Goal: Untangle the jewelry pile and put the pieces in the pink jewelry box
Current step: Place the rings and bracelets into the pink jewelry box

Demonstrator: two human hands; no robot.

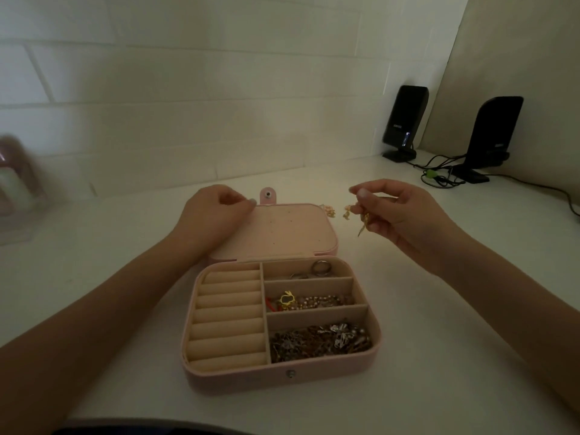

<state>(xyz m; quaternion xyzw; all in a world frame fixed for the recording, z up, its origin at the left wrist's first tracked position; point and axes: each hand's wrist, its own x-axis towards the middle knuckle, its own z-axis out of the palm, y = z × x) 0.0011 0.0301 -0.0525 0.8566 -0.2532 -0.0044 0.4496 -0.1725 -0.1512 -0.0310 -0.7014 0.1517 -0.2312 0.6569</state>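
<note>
Pink jewelry box [280,376] lies open on the counter [439,309] before me.
My right hand [405,211] pinches a gold piece [364,222] above the counter; my left hand [216,211], fingers curled, rests on the lid [282,230], grip unclear.

Two bare forearms reach in from the lower corners, uncovered as far as the frame shows, with no sleeve in view. The left hand [216,211] and right hand [405,211] wear no rings, bracelets or watch. The nails are short and rounded, with a pale, light finish visible on a left fingertip and the right thumb. A dark strip of clothing [141,430] shows at the bottom edge.
</note>
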